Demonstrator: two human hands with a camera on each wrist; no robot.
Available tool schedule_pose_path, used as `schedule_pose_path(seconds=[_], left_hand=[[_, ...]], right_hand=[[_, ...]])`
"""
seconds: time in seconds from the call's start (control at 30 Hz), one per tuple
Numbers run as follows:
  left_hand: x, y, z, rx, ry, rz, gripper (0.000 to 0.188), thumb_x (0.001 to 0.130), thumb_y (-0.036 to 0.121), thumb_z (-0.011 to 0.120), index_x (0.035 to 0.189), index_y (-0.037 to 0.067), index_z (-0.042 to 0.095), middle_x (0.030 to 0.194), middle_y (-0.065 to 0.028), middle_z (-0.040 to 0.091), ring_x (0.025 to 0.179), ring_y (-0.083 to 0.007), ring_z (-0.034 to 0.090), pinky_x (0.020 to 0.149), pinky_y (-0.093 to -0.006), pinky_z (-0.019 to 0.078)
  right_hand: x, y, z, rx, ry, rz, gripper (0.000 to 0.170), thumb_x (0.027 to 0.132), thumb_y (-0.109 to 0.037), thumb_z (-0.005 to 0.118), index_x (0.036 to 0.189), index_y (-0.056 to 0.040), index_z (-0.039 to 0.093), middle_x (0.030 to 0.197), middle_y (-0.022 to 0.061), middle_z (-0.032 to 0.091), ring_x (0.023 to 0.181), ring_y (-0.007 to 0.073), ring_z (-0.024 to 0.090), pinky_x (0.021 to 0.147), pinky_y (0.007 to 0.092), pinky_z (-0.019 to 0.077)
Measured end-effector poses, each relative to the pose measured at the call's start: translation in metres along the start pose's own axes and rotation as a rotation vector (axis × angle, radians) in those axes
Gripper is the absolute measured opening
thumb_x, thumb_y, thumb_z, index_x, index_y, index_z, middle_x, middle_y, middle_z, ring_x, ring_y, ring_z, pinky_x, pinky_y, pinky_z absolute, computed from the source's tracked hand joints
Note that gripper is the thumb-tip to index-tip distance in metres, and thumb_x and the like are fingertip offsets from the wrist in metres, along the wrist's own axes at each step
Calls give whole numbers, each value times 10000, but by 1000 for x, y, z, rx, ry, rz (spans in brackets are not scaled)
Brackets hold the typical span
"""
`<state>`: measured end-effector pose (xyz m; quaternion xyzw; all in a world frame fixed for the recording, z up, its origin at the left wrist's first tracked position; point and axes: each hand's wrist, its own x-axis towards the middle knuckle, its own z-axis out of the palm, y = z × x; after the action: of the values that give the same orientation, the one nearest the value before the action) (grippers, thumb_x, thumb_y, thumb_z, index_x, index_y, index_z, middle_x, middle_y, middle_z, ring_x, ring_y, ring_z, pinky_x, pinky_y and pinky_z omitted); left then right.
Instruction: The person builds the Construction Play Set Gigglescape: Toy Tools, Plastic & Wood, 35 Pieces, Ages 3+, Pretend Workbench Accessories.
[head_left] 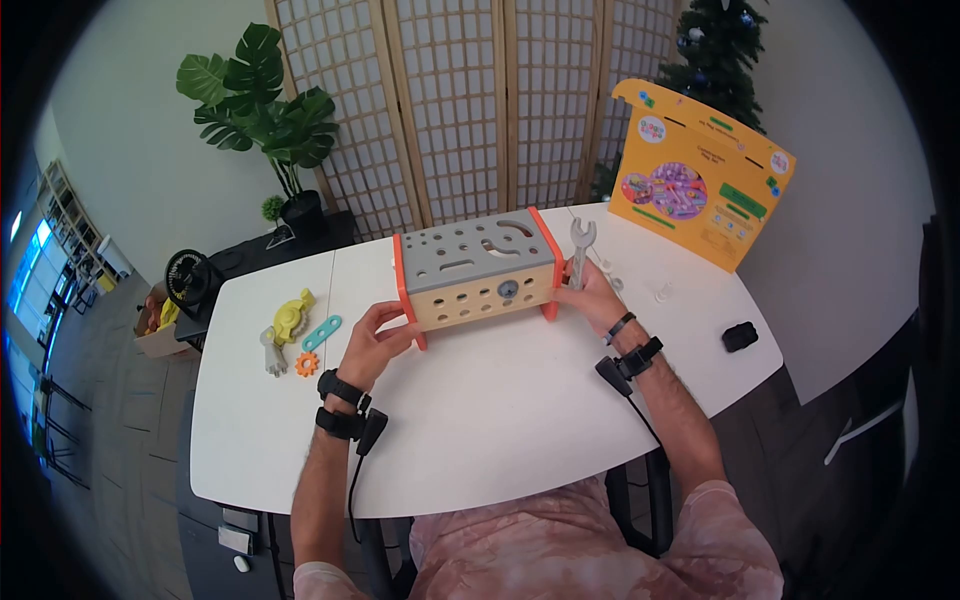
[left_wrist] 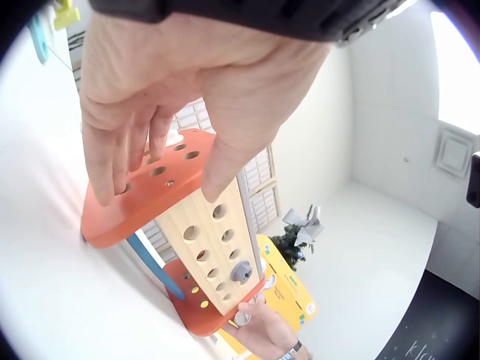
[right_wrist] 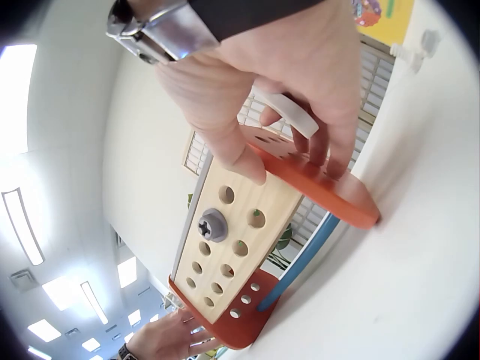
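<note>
A toy workbench [head_left: 480, 262] with a grey perforated top, a pale wood front and orange end panels stands on the white table. My left hand [head_left: 372, 345] grips its left end, with the fingers against the orange panel [left_wrist: 150, 187] and the thumb at the front edge. At the opposite end, my right hand [head_left: 592, 298] holds a grey toy wrench [head_left: 580, 250], head upward, between its fingers. The right thumb rests on the wood front near the orange edge. A grey screw head [right_wrist: 213, 225] sits in one of the front holes.
Left on the table lie a yellow toy piece [head_left: 292, 318], a teal strip [head_left: 322, 333], an orange gear [head_left: 307, 364] and a grey toy tool [head_left: 272, 352]. Small white pieces [head_left: 663, 292] and a black object [head_left: 740, 337] lie right. A yellow box [head_left: 700, 180] stands behind.
</note>
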<state>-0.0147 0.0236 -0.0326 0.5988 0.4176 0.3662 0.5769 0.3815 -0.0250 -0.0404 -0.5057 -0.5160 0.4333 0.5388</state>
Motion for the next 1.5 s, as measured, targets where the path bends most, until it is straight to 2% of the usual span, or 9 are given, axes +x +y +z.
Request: schedule_pose_path(seconds=[0.13,0.2,0.33,0.5,0.6,0.93,1.1,1.23,1.5], left_hand=[[-8,2,-7,8,15,11,559,961,172,820,1431,26,554,1488,-161,592,1224,-215,693,995,-327,581],[-14,5,-11,14,28,4,553,965,164,810,1435,31,552,1501,-147,586,1221,-201,694,1005,-323,579],[-24,11,-15,33,61,-7,537,966,147,802,1429,27,557,1497,-135,593,1217,-192,695,1017,-324,577],[-32,9,-21,50,60,-3,485,974,119,784,1408,24,590,1471,-138,616,1205,-188,700,1021,-317,574],[-33,7,-24,65,57,6,479,978,119,779,1410,23,599,1455,-140,633,1204,-187,700,1019,-316,575],[-26,4,-14,71,-47,38,539,1024,103,717,1522,15,530,1536,-164,590,1327,-218,644,1112,-328,519],[-26,7,-7,-9,-139,27,581,1106,182,590,1635,40,396,1630,-115,494,1480,-217,505,1199,-420,457],[-24,7,-7,16,-165,28,595,1116,202,577,1649,34,371,1647,-124,475,1499,-227,487,1207,-424,447],[-28,14,-5,28,-218,24,676,1107,172,603,1685,17,288,1670,-164,448,1514,-228,467,1162,-360,450]], right_hand=[[-10,-9,0,9,14,-16,352,897,-4,800,1088,-55,508,1489,210,581,1310,256,639,1027,397,588],[-15,-7,-8,77,11,-43,266,956,-28,745,1064,-96,512,1459,184,609,1210,227,688,1021,390,571],[-18,-3,-29,53,26,-15,312,932,0,745,1047,-94,470,1432,223,632,1193,254,718,959,392,618],[-36,-12,-48,-56,112,48,253,968,-48,714,1034,-118,481,1218,155,736,957,173,737,755,305,589],[-44,-14,-61,-90,130,19,247,970,-51,714,1027,-118,483,1172,134,738,909,157,722,715,299,577],[-58,-42,-98,-125,283,-82,210,975,-32,680,1028,-102,489,1110,119,745,833,152,709,677,280,553],[-65,-44,-113,-67,366,-108,215,995,-47,694,1027,-106,490,1106,121,744,845,156,707,681,280,548],[-67,-43,-116,-52,398,-81,219,1003,-56,703,1016,-111,492,1107,120,743,849,154,703,686,280,546],[-63,-29,-111,-40,356,-42,207,994,-52,701,1006,-111,503,1090,112,746,841,152,701,683,287,545]])
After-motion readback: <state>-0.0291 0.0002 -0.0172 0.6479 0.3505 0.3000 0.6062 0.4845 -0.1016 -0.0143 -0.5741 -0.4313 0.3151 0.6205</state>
